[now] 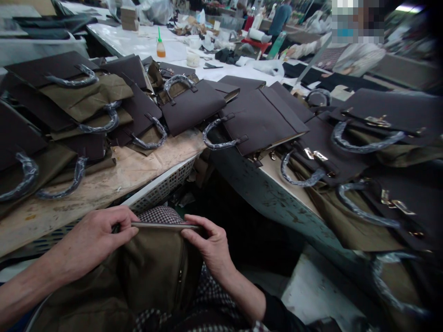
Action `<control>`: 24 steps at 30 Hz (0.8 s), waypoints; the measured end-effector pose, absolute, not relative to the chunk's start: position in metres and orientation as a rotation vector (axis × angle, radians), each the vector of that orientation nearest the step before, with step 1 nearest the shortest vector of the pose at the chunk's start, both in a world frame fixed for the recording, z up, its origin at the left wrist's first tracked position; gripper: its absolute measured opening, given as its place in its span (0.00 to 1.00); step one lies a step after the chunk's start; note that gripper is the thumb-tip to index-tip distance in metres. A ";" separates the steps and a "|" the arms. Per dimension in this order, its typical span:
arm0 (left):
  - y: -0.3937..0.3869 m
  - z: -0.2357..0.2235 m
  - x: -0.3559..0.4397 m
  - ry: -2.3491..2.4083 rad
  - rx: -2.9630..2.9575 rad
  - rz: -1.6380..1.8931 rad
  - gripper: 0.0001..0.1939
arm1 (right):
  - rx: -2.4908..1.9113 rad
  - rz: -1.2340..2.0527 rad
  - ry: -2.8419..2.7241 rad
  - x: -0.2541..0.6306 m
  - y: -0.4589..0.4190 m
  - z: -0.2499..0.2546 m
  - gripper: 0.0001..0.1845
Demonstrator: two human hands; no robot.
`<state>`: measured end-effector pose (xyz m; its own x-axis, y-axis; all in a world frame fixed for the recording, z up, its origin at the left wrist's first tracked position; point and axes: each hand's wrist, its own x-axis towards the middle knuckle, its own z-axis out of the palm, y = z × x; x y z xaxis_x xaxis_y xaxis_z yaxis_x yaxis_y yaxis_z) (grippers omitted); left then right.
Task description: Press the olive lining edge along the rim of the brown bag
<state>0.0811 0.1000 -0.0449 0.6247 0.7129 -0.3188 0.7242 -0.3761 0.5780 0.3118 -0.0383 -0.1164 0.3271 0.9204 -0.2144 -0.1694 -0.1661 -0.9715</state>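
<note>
An olive-brown fabric bag lining (pixel 152 263) lies across my lap, with a zipper running down its right part. My left hand (pixel 104 233) pinches the left end of the lining's straight top edge between thumb and fingers. At the right end of that same edge, my right hand (pixel 207 237) grips it with thumb below and fingers above. The edge is held level between the two hands. Part of the lining sags toward the lower left, and its far side is hidden from me.
Dark brown handbags (pixel 194 103) with plastic-wrapped handles cover the left worktable (pixel 155 159). More handbags (pixel 374 133) with gold clasps lie on the right. A white perforated basket (pixel 162 182) stands below the left table edge. Behind are a glue bottle (pixel 160 48) and a person (pixel 360 60).
</note>
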 end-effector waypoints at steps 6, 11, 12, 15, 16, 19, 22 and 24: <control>0.099 -0.047 0.077 1.146 2.117 0.024 0.20 | -1.417 1.325 -0.737 0.321 -0.033 -0.115 0.21; 0.100 -0.047 0.078 1.154 2.112 -0.007 0.20 | -1.312 1.591 -0.695 0.332 -0.030 -0.114 0.20; 0.100 -0.048 0.077 1.157 2.110 -0.008 0.20 | -1.290 1.636 -0.699 0.334 -0.029 -0.114 0.20; 0.100 -0.048 0.077 1.146 2.107 -0.024 0.20 | -1.236 1.739 -0.721 0.341 -0.028 -0.114 0.21; 0.100 -0.048 0.077 1.146 2.108 -0.026 0.20 | -1.217 1.762 -0.725 0.343 -0.028 -0.113 0.21; 0.099 -0.046 0.077 1.151 2.116 -0.027 0.19 | -1.165 1.809 -0.738 0.347 -0.028 -0.112 0.22; 0.099 -0.043 0.079 1.139 2.117 -0.027 0.18 | -1.165 1.831 -0.735 0.347 -0.028 -0.112 0.22; 0.098 -0.042 0.080 1.131 2.115 -0.031 0.18 | -1.179 1.834 -0.705 0.346 -0.029 -0.112 0.21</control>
